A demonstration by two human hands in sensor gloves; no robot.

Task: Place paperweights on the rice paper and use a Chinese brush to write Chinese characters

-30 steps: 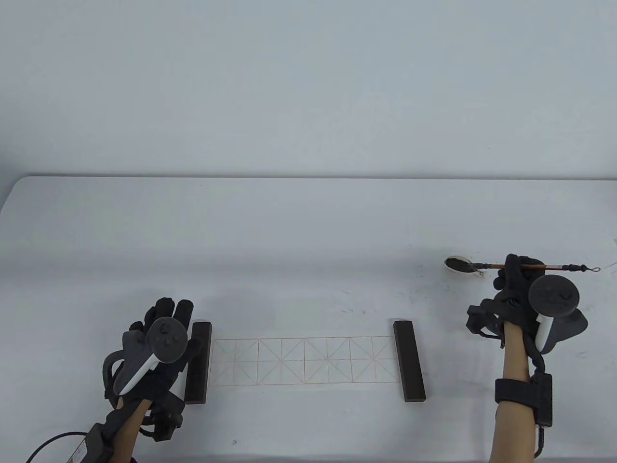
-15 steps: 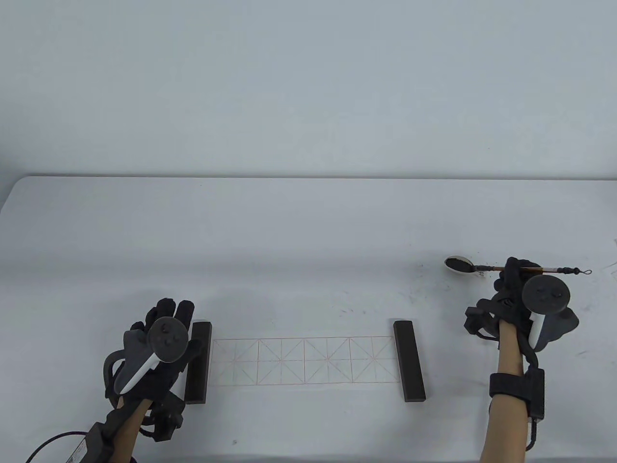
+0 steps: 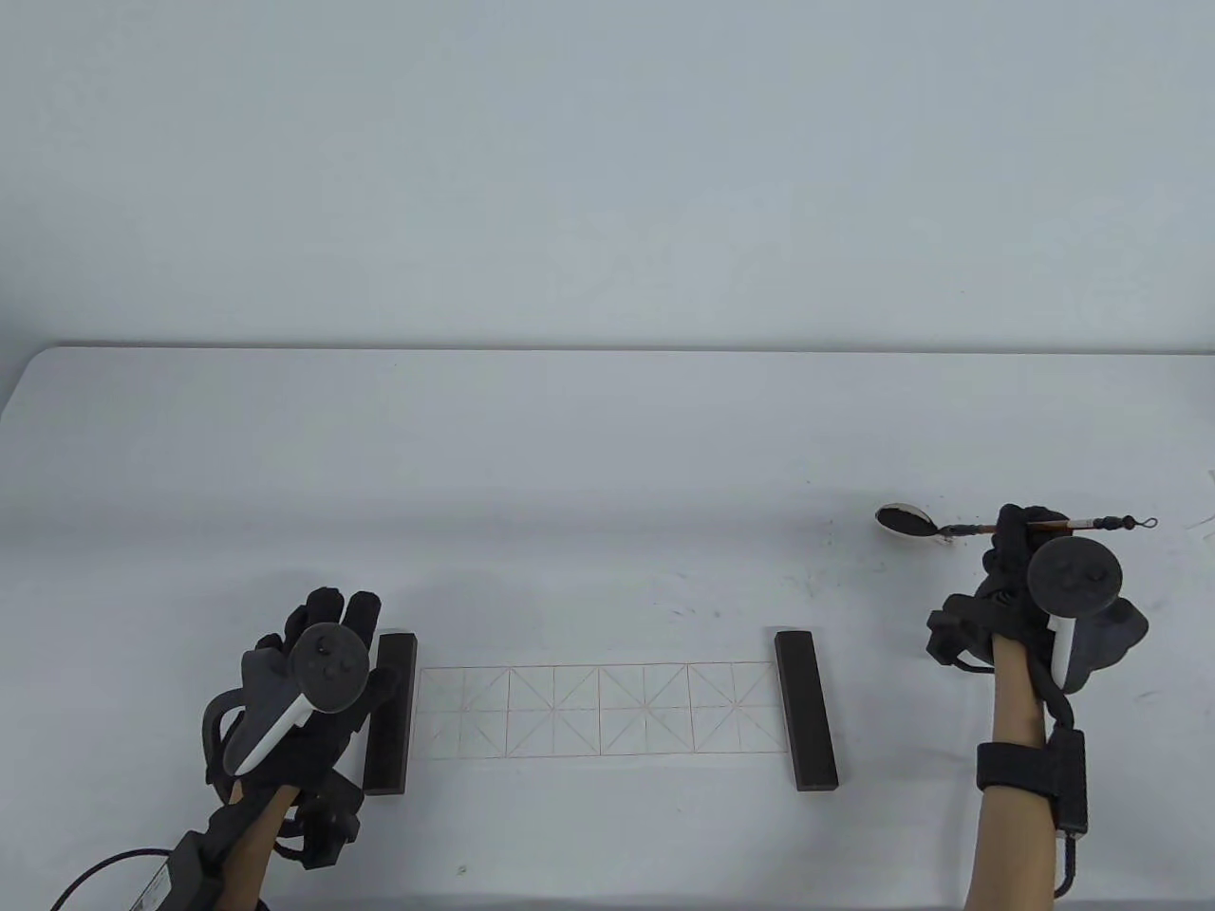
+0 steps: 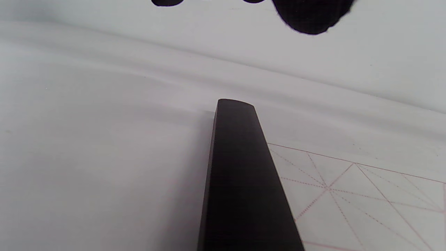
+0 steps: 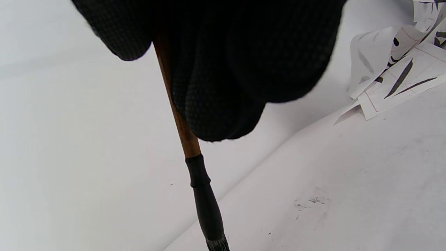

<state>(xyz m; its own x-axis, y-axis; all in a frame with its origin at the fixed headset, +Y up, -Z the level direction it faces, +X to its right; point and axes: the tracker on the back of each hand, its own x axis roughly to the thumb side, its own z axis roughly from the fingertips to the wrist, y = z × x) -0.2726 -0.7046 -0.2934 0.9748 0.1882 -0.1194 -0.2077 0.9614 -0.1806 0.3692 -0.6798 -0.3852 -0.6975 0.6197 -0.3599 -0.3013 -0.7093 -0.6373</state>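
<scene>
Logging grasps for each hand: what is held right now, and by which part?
The right hand grips the brush by its wooden shaft. The left hand holds nothing.

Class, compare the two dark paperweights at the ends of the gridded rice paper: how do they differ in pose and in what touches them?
The left paperweight lies nearly straight, while the right paperweight is slanted, its near end angled outward. The left hand rests beside the left paperweight, touching it; nothing touches the right paperweight, as the right hand holds the brush. Both are dark, slim bars flanking the rice paper.
</scene>
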